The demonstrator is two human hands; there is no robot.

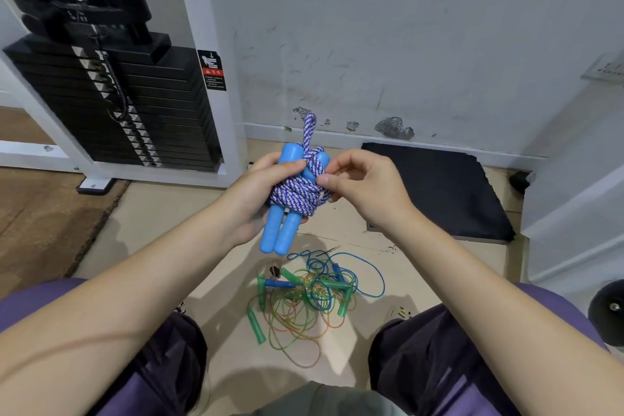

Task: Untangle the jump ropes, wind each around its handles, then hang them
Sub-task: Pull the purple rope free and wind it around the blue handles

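A purple-and-white braided jump rope (297,189) is wound thickly around its two light blue handles (280,230), which lie side by side. A short loop of the rope sticks up above the bundle. My left hand (260,192) grips the bundle from the left, thumb on top of the coils. My right hand (361,182) pinches a strand of the rope at the bundle's right side. On the floor below lies a tangled pile of thin jump ropes (310,297), green, orange and blue, with green handles and a blue one.
A white-framed weight stack machine (111,101) stands at the left. A dark mat (439,186) lies on the floor by the scuffed white wall. My knees frame the pile, and I sit on a purple seat (30,304).
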